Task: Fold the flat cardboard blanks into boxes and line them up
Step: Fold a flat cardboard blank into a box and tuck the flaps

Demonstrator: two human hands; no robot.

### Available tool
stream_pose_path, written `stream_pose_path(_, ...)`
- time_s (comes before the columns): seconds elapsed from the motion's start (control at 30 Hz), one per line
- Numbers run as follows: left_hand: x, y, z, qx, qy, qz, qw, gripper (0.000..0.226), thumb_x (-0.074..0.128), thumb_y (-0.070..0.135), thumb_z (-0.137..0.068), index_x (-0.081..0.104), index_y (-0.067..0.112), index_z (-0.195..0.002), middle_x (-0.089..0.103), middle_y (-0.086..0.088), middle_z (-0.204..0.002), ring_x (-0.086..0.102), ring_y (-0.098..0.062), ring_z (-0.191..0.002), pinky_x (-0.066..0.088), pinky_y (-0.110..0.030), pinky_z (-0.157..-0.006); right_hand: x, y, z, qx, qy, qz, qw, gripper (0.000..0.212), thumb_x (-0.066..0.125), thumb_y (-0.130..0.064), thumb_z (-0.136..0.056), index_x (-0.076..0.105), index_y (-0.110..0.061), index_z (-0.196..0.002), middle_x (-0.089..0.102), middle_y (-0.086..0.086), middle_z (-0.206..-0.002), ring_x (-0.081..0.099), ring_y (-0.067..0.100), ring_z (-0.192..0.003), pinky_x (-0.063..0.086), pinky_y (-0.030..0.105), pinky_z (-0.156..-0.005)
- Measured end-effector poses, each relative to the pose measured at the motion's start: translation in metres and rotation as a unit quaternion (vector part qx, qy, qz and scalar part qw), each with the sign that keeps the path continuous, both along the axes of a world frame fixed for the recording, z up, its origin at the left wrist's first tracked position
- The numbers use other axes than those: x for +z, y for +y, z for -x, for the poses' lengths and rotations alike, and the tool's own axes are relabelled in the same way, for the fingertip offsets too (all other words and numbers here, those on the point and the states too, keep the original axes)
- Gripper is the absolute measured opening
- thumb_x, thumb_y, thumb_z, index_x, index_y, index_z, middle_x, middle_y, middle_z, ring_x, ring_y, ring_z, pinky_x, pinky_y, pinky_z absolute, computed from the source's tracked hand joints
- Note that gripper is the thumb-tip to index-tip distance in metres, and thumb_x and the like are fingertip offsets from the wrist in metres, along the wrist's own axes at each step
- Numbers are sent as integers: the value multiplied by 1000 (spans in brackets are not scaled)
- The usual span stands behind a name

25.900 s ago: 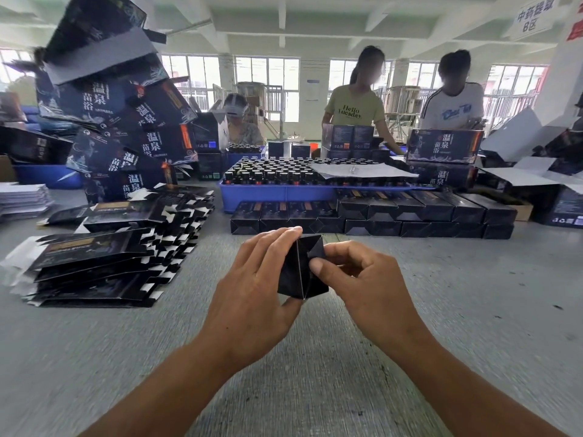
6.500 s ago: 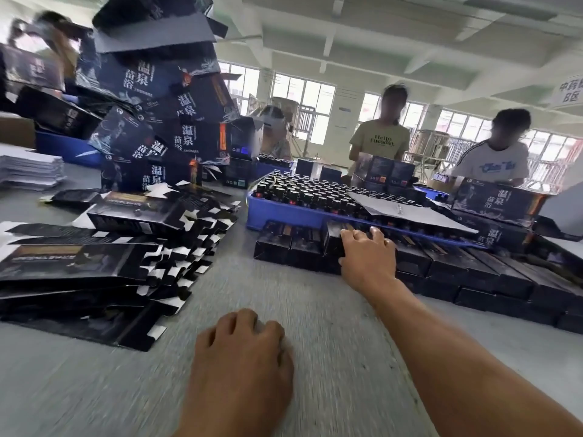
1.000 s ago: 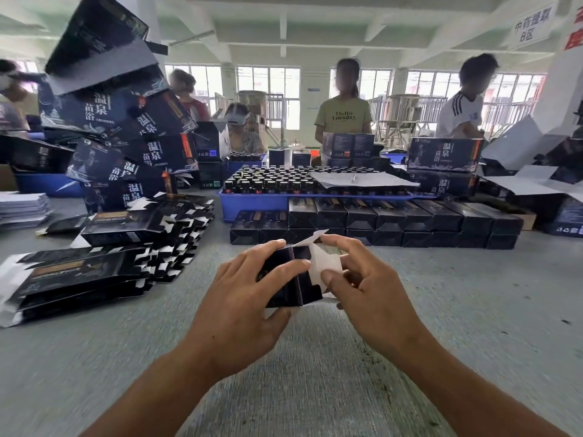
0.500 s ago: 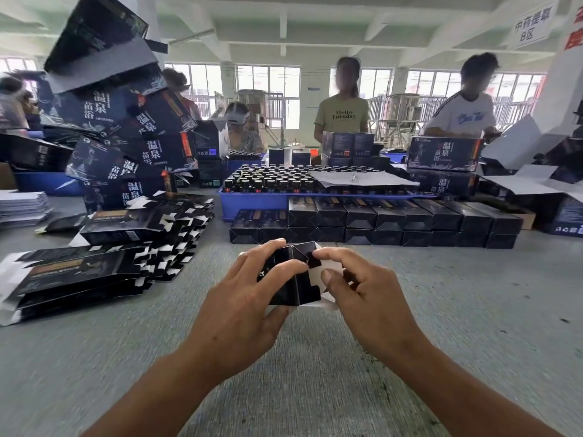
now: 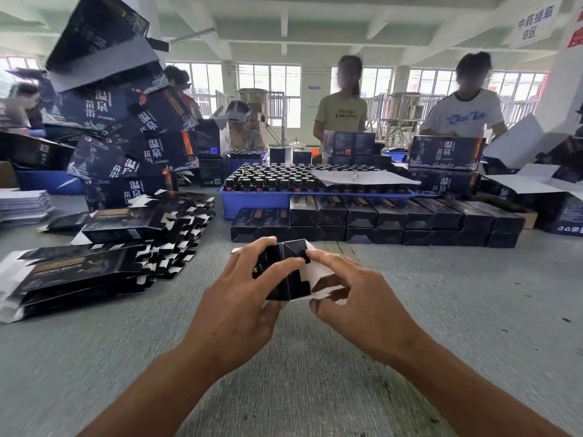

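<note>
The little black box (image 5: 285,272) sits just above the desk (image 5: 441,310) between both hands, its long side pointing away, with the left hand (image 5: 239,298) fingers wrapped round it and the right hand (image 5: 359,298) fingers bent at its white flap (image 5: 315,272).

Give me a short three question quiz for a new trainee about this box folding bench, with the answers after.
1. True or false: the left hand grips the half-folded box.
2. Where do the flat blanks lie: A, left of the hands; B, right of them; C, in the blue tray?
3. Fill in: the right hand works the box's white ____.

Key: 1 true. 2 A. 3 flaps.
</note>
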State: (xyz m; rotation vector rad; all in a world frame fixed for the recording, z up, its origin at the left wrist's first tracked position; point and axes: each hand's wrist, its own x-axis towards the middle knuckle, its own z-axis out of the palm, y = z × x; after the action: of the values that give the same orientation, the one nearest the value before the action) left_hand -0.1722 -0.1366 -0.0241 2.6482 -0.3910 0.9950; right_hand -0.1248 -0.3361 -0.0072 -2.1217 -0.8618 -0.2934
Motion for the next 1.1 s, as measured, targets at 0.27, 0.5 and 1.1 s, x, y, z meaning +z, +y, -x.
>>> stream_pose_path(0.27, 1, -1, 1, -3, -7, -2, 1000, 74, 82, 21, -80, 42, 45, -137, 38, 2, -149, 49, -25, -129, 61, -43, -77, 1, 0, 1, -24, -3, -44, 999, 49, 72, -26, -91, 59, -33, -137, 62, -21, -104, 58, -17, -85, 42, 1, -78)
stream_pose_path(0.5, 1, -5, 1, -8, -6, -8, 1000, 71, 80, 21, -79, 44, 45, -136, 37, 3, -150, 48, -23, -127, 60, -41, -76, -6, 3, 1, -48, -2, -90, 995, 50, 77, -28, -87, 54, -43, -128, 67, -24, -97, 65, -9, -81, 50, 10, -66)
stream_pose_path(1.1, -3, -12, 2, -2, -31, 34, 999, 94, 74, 32, -82, 15, 35, -155, 29, 15, -150, 40, -14, -134, 56, -39, -88, -6, 6, 1, -21, 47, -163, 985, 11, 70, -31, -92, 66, -36, -100, 69, -25, -96, 68, -1, -81, 49, 11, -66)
